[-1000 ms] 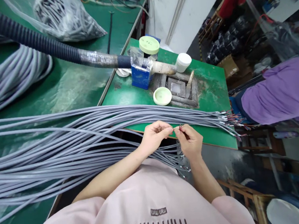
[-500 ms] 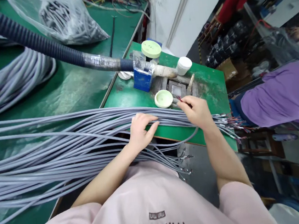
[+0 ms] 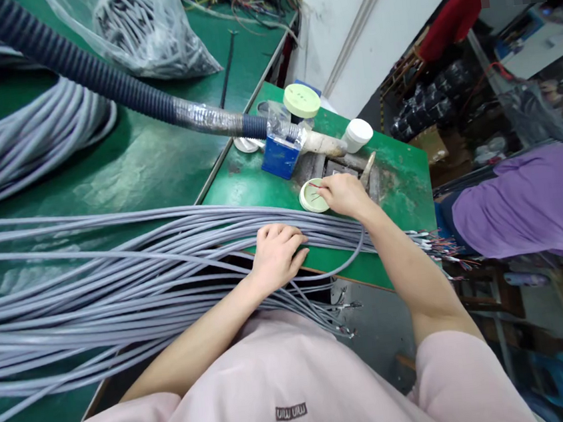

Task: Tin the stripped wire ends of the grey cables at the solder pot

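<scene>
Right-hand grip [image 3: 344, 193] pinches thin wires [image 3: 315, 185] over the pale green dish [image 3: 311, 203] (whether their tips touch its bottom is too small to tell). Left hand [image 3: 277, 257] lies unclenched, fingers loosely bent, on the bundle of gray cables [image 3: 262, 218], which stretches across the green desk [image 3: 403, 171] beside the dish.

Grey cables [image 3: 242, 222] and a ribbed hose [image 3: 112, 82] suggest a workshop.
</scene>
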